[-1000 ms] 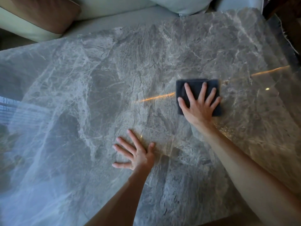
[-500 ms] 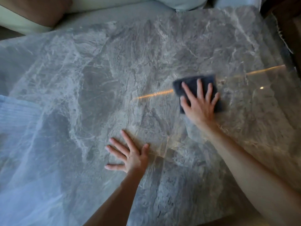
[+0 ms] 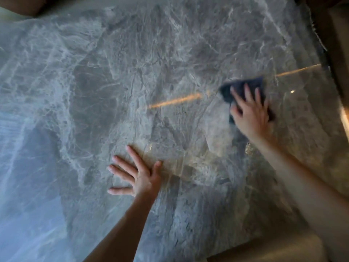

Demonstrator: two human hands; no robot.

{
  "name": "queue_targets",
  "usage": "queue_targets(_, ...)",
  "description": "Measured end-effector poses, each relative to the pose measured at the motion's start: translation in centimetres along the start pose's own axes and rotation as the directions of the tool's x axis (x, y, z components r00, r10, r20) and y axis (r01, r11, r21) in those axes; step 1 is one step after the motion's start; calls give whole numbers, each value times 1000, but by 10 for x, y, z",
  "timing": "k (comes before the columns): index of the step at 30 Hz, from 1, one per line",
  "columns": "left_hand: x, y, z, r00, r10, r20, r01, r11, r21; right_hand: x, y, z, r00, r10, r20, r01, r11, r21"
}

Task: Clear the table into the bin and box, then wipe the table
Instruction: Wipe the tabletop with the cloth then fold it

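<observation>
Head view: marble worktop bare of items, so clearing looks done and wiping under way; right hand, fingers spread, presses dark cloth flat at right of frame; left hand splayed, empty, lower centre.

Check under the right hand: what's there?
A dark blue cloth lies under the right hand, pressed flat on the marble table. Its far and left edges show; the part beneath the palm is covered.
</observation>
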State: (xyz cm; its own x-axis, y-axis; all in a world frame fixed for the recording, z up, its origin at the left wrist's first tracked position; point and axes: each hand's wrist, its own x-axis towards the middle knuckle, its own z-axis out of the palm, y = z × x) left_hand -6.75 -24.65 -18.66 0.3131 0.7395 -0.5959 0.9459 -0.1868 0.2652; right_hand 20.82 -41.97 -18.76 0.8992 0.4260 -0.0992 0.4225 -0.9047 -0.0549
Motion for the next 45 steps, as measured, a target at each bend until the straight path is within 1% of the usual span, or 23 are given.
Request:
queue_targets(1,0,0,0,1000,1,-14,-1,1000,4,31,-15,-5,993,121,-11,-121,992,48)
queue_targets(3,-1,1,2,1000,-6,-18,6,1000,1,41,-72,6,996,71,-50,-68,996,64)
queue_targets(6,-3,3,0,1000,-3,-20,3,1000,10,-71,-128,30,909,-411,-75,414,909,35)
queue_targets(8,-2,3,-2,1000,-12,-5,12,1000,12,-167,-97,36,839,-544,6,543,838,53)
queue_targets(11,-2,2,0,1000,-8,-28,9,999,35,-177,-2,20,915,-399,54,402,915,-46)
queue_targets(13,0,0,3,998,0,-57,2,999,32,-106,22,13,1000,14,4,-14,1000,2)
queue_targets(15,0,0,5,998,0,-71,2,999,33,-33,-13,10,946,324,-16,-321,943,82)
queue_targets(17,-1,1,4,998,-10,-65,12,999,32,-29,-72,19,971,224,-81,-218,973,79)
queue_targets(19,-1,1,3,998,-9,-55,11,999,30,-95,-104,29,983,-167,-72,170,985,34)
queue_targets(21,0,0,3,999,-11,-45,12,1000,26,-185,-78,31,922,-387,17,387,922,-8)
queue_targets(23,1,0,5,999,-2,-51,4,1000,31,-214,-21,18,951,-301,77,306,949,-75)
queue_targets(25,2,-2,6,998,-6,-60,8,1000,28,-162,16,7,994,88,59,-85,995,-48)
queue_targets(27,2,-2,8,997,1,-74,1,1000,28,-69,3,3,862,506,18,-505,857,99)
queue_targets(28,2,-2,9,997,-4,-71,6,1000,25,-29,-21,2,829,557,56,-558,816,150)
queue_targets(30,2,-1,8,998,-22,-65,24,1000,17,8,-84,17,923,385,-6,-379,912,155)
queue_targets(32,0,1,3,999,-32,-36,33,999,14,-34,-136,20,998,29,-55,-24,995,92)
queue_targets(34,-2,1,-1,999,-35,-11,35,999,5,-125,-133,30,949,-314,-27,314,949,25)
queue_targets(35,-3,3,-3,999,-37,0,37,999,8,-167,-113,30,932,-363,8,363,932,5)
queue_targets(38,-3,6,-7,999,-45,25,45,999,10,-189,-34,20,971,-210,110,221,971,-95)
queue_targets(40,-2,4,-4,999,-31,22,31,1000,-4,-110,-12,16,988,145,59,-141,988,-58)
queue_targets(42,1,0,1,1000,-23,3,23,1000,-14,1,-29,8,912,408,47,-411,907,95)
queue_targets(43,2,-2,3,1000,-24,-7,24,1000,-10,44,-51,6,915,400,56,-404,903,147)
queue_targets(45,2,-1,4,999,-32,4,32,999,-3,70,-108,17,979,203,-20,-199,971,134)
